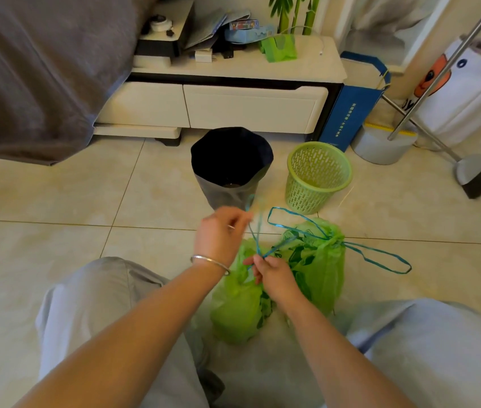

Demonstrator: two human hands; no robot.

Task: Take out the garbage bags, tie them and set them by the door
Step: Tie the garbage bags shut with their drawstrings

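Observation:
Two green garbage bags lie on the tiled floor between my knees. The nearer bag (237, 307) sits under my hands. My left hand (218, 234) pinches its blue drawstring (256, 234) and holds it up. My right hand (274, 276) grips the same drawstring low down at the bag's neck. The second bag (318, 266) lies just to the right, its neck cinched, with two blue drawstring loops (380, 257) spread out on the floor.
A bin lined with a dark bag (230, 166) and a bare green basket bin (317, 176) stand ahead. Behind them is a white low cabinet (233, 104). A blue paper bag (351, 104), a broom and dustpan (474, 175) stand at right, grey bedding (33, 69) at left.

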